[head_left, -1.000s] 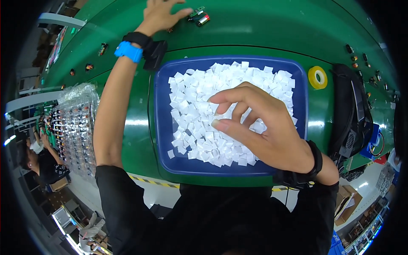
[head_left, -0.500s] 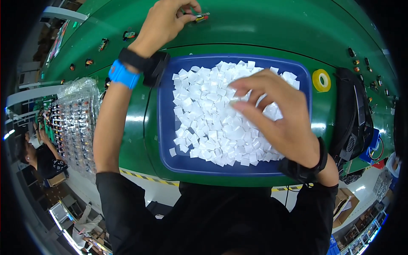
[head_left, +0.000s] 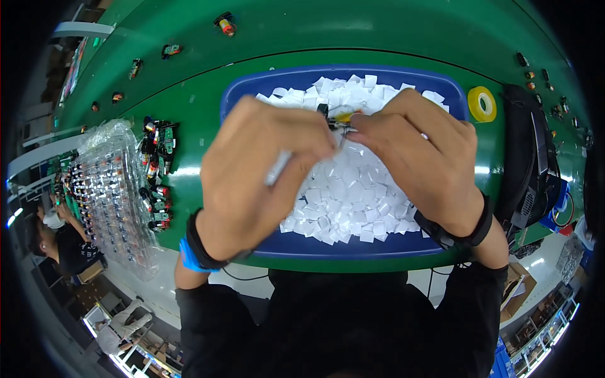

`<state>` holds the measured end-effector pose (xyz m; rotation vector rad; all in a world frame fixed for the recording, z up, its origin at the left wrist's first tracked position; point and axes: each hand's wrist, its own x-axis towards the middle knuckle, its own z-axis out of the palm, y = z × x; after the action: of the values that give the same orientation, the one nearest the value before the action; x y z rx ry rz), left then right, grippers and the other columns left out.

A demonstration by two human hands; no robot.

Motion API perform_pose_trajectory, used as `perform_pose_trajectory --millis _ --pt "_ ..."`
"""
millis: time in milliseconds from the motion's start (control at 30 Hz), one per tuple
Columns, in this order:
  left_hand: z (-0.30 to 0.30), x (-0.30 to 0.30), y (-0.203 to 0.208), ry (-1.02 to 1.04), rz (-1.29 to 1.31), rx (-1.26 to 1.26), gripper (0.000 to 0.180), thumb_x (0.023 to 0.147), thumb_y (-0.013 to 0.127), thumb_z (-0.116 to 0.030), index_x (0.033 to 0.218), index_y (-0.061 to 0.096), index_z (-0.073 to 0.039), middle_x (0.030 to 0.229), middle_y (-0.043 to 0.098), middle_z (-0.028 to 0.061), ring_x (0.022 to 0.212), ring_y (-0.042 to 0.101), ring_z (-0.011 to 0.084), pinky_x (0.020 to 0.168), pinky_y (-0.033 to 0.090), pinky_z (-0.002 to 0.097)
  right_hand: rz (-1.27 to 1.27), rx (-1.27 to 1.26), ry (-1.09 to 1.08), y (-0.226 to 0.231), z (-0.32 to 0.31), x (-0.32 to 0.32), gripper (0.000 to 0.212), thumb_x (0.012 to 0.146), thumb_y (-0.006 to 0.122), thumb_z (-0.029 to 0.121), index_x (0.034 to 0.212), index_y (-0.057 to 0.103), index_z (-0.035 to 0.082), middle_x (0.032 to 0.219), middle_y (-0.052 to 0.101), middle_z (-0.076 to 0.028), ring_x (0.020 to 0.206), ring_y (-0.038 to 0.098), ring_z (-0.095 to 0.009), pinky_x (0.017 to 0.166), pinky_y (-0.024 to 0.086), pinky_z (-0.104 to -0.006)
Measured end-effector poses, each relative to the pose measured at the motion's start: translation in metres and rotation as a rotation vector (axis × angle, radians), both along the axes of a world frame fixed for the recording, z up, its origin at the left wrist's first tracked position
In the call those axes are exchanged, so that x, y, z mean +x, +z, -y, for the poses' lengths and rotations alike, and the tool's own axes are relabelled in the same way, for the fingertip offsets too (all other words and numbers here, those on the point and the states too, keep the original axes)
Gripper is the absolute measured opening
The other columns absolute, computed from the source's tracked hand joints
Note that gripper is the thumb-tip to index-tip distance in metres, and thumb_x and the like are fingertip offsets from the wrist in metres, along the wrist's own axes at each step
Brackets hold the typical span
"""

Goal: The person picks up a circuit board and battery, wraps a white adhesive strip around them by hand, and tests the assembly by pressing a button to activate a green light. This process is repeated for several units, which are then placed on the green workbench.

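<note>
Both of my hands meet over a blue tray (head_left: 340,249) full of small white square pieces (head_left: 353,208). My right hand (head_left: 435,157) is closed, its thumb and fingers pinching a small electronic part (head_left: 341,118) with a yellow body, a dark end and thin metal leads. Against the part's near left side, my left hand (head_left: 252,170) has its thumb and forefinger pressed together. Motion smears that hand, and what its fingertips hold cannot be made out. The fingers hide much of the part.
A pile of similar parts (head_left: 157,145) and a clear plastic tray of components (head_left: 113,195) lie left. Loose parts (head_left: 225,25) dot the far table. Yellow tape (head_left: 482,104) and a black bag (head_left: 526,157) sit right. A co-worker (head_left: 66,242) works at far left.
My left hand has come back from the far table, where it pinched a small part, to meet my right hand over the tray. My right hand has closed its fingers on the part.
</note>
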<state>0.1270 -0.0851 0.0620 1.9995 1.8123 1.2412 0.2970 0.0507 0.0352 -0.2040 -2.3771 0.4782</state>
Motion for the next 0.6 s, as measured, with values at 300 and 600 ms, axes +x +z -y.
perform_pose_trajectory --millis 300,600 --pt "0.015 -0.014 -0.008 0.031 1.144 -0.642 0.039 0.104 0.052 -0.03 0.118 0.054 0.007 0.104 0.061 0.0194 0.082 0.065 0.0213 0.061 0.061 0.0343 -0.157 0.327 0.173 -0.001 0.0 0.002 0.034 0.061 0.081 0.001 0.094 0.075 0.003 0.084 0.067 -0.007 0.068 0.064 -0.019 0.054 0.051 -0.0257" --pt "0.023 -0.003 -0.027 0.029 1.002 -0.487 0.027 0.092 0.07 -0.008 0.116 0.061 0.001 0.097 0.068 0.0085 0.086 0.066 0.0138 0.069 0.059 0.027 0.195 -0.54 0.159 0.01 0.001 -0.001 0.03 0.076 0.08 0.0 0.104 0.07 0.001 0.1 0.068 -0.01 0.08 0.066 -0.018 0.061 0.056 -0.0248"
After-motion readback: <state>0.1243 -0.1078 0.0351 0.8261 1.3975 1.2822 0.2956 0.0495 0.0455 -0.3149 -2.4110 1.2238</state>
